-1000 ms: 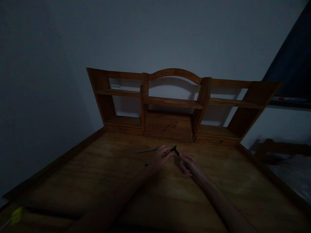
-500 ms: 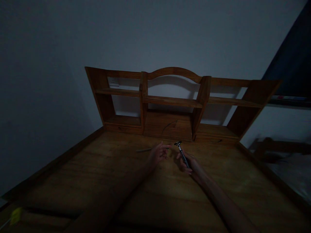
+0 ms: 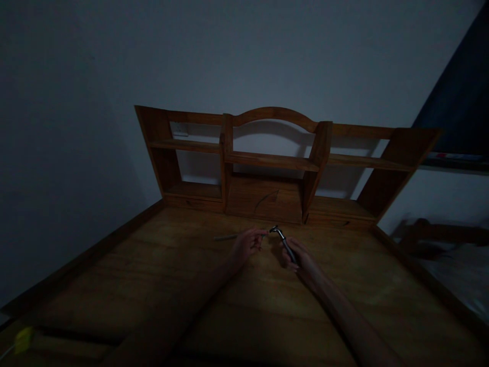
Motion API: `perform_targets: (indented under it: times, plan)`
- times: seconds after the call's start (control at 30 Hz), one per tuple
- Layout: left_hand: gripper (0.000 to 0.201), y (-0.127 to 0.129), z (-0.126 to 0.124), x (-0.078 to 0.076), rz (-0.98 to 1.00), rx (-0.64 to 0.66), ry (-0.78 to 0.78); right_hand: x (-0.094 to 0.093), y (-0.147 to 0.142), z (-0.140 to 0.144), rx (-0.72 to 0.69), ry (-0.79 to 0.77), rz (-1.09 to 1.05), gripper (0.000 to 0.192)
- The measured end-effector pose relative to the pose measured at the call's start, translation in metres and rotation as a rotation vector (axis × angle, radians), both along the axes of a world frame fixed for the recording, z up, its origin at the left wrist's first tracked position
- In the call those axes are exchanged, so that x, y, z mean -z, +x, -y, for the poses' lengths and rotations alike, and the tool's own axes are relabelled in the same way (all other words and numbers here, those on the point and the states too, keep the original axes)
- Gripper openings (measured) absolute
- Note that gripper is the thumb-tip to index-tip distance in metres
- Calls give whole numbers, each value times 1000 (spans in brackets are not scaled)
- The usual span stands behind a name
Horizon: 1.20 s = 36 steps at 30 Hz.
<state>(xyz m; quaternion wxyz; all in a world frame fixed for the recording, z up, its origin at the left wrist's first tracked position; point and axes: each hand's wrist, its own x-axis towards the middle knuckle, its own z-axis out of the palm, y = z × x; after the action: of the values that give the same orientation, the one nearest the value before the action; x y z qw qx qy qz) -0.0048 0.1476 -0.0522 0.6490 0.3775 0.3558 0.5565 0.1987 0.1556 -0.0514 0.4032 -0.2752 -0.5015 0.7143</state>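
Note:
A razor (image 3: 289,251) with a dark handle and a shiny neck is gripped in my right hand (image 3: 298,255), its head pointing up and left. The razor's head is close to the fingertips of my left hand (image 3: 246,244); I cannot tell whether they touch. My left fingers are curled, with the index finger reaching toward the razor. A thin pale stick (image 3: 224,237) runs out to the left from behind my left hand, and a small greenish tip shows by the fingertips. Its middle is hidden by the hand, and the dim light blurs details.
Both hands are over a wooden desk top (image 3: 160,265). A wooden shelf unit (image 3: 273,162) stands along its back edge against the wall. A yellow object (image 3: 24,340) is at the lower left. A dark curtain (image 3: 458,97) hangs at the right.
The razor has tilted and moved left, bringing its head close to my left fingertips. My left hand has shifted slightly; the stick lies about the same.

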Motion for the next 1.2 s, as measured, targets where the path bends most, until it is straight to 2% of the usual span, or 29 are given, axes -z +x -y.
perform_targets:
  times: [0.13,0.37,0.6,0.77,0.9,1.03,1.1,1.2]
  plan:
    - [38,1,-1,1,-8,-14,-12,3,0,-3,-12,-5,-70,29]
    - [35,-1,-3,12,-40,-9,108,2,4,-10,-150,-215,-148,42]
    - [37,-3,-5,12,-36,1,76,0,7,-7,-216,-286,-199,36]
    - [38,-2,-4,12,-34,32,84,1,9,-8,-207,-230,-192,34]
    - [46,4,-1,8,-76,97,138,1,7,-5,-147,-146,-164,20]
    - [61,14,12,1,-286,198,312,-2,3,-1,-119,-88,-157,13]
    - [61,18,20,-2,-407,215,410,-4,2,1,-120,-68,-166,14]
    - [64,22,29,-4,-505,219,465,-6,3,4,-126,-73,-149,17]
